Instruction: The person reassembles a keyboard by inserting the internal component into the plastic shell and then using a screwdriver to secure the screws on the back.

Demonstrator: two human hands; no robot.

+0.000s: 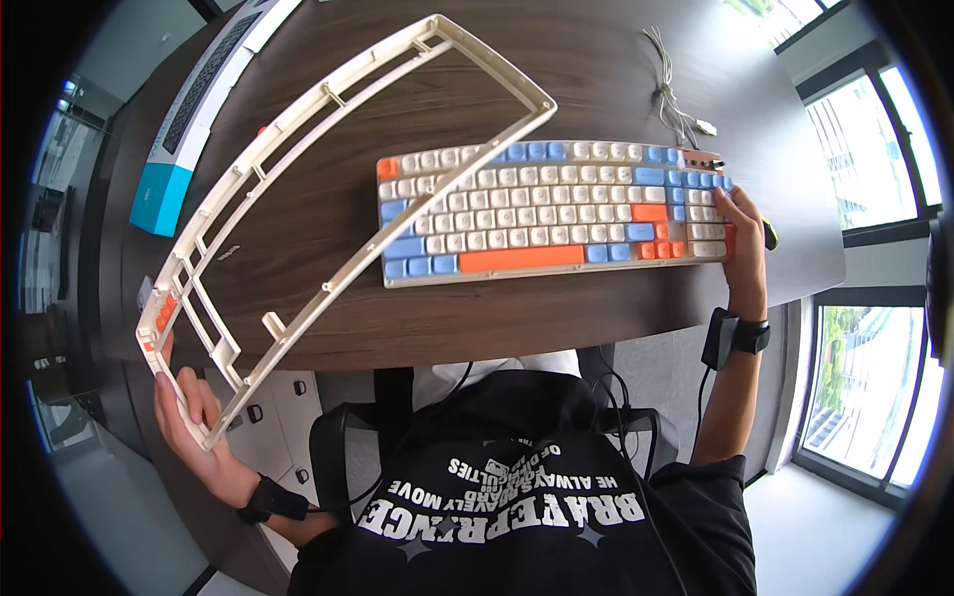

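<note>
My left hand (pixel 204 437) is closed round one end of a cream plastic keyboard frame (pixel 343 273), which is lifted and tilted at the left. Its long bar crosses in front of the keyboard's left part. The keyboard (pixel 542 209) lies on the desk, with white, blue and orange keycaps. My right hand (pixel 740 233) grips the keyboard's right edge, its fingers by the keys at that end. Small orange pieces (pixel 165 313) show inside the frame near my left hand. A yellow and black object (pixel 770 234), partly hidden, is beside my right hand.
Behind the keyboard's right end, a coiled light cable (pixel 668 99) lies on the dark wooden desk (pixel 596 318). A white and teal keyboard box (pixel 189 139) stands at the far left. Thin black cords run from bands on both wrists. White drawers (pixel 283 417) are below the desk's left side.
</note>
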